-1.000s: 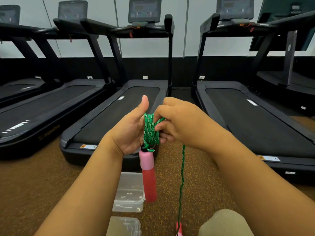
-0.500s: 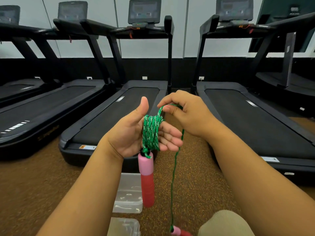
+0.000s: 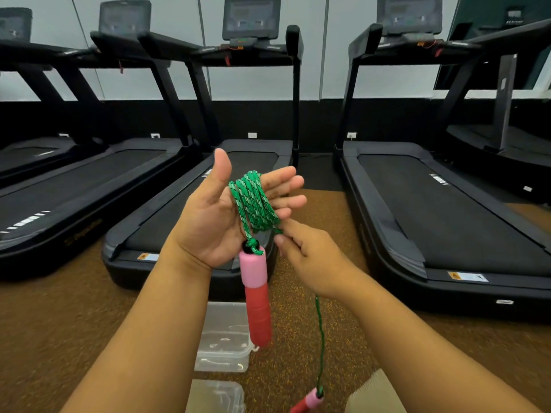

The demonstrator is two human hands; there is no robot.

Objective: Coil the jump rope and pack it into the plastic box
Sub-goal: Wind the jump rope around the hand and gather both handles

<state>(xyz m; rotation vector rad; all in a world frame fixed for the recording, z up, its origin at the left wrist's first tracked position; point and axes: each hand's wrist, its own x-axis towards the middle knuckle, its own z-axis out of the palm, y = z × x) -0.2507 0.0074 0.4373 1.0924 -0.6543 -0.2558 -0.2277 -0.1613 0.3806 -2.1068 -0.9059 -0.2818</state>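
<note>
A green jump rope (image 3: 254, 204) is wound in several loops round the straight fingers of my left hand (image 3: 217, 216), thumb up and palm open. One pink and red handle (image 3: 257, 296) hangs from the coil below that hand. My right hand (image 3: 310, 257) pinches the free strand just under the coil. That strand drops past my right wrist to the second pink and red handle (image 3: 310, 401) near the floor. A clear plastic box (image 3: 224, 338) sits on the floor below my hands, its lid (image 3: 216, 396) nearer to me.
Several black treadmills (image 3: 447, 210) stand in a row ahead on the brown speckled floor (image 3: 59, 323). My knee in beige cloth (image 3: 375, 394) shows at the bottom right. A floor gap runs between the two nearest treadmills.
My right hand has come down from above the coil to below it, bringing the strand round my left fingers. The hanging second handle has risen slightly.
</note>
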